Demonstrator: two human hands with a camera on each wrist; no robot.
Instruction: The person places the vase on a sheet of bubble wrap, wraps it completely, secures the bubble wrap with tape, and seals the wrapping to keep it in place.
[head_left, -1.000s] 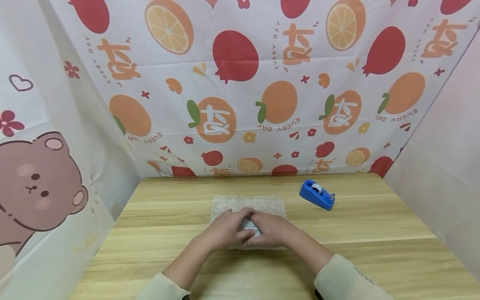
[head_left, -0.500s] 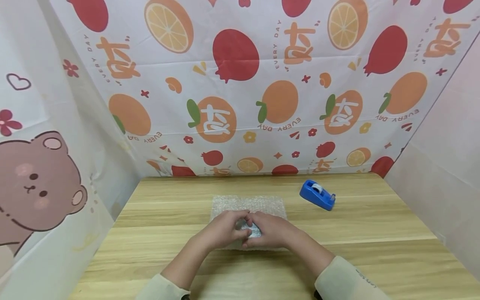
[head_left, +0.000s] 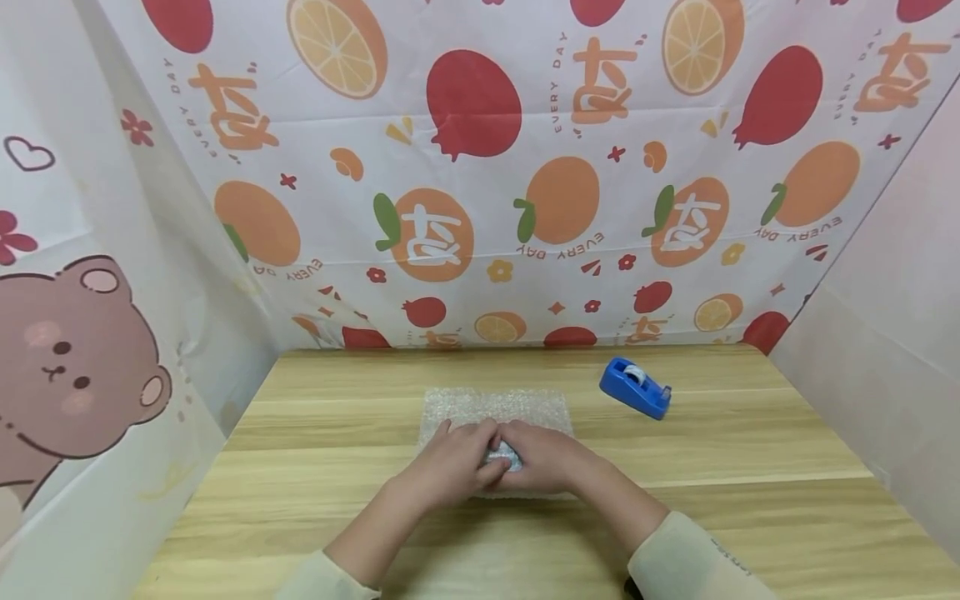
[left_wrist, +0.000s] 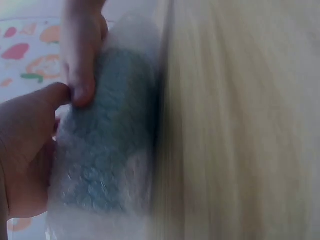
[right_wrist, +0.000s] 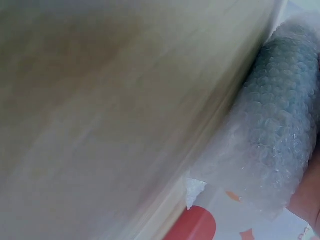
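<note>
A blue-green, roughly cylindrical thing is rolled in clear bubble wrap; what lies inside cannot be told. My left hand and right hand meet over this roll in the head view, fingers curled about it and thumbs on the near side. In the left wrist view, the left hand lies along one side of the roll, and the right hand's thumb presses on it. The right wrist view shows the wrapped roll with loose wrap at its end. A flat bubble wrap sheet extends behind the hands.
A blue tape dispenser with a roll of tape stands at the back right of the wooden table. A fruit-printed cloth hangs behind the table, with pale cloth at both sides.
Half a second ago the left thumb and fingers parted a little from the right hand's; now they have drawn together over the roll. The head view has tilted slightly. The tape dispenser stays put.
</note>
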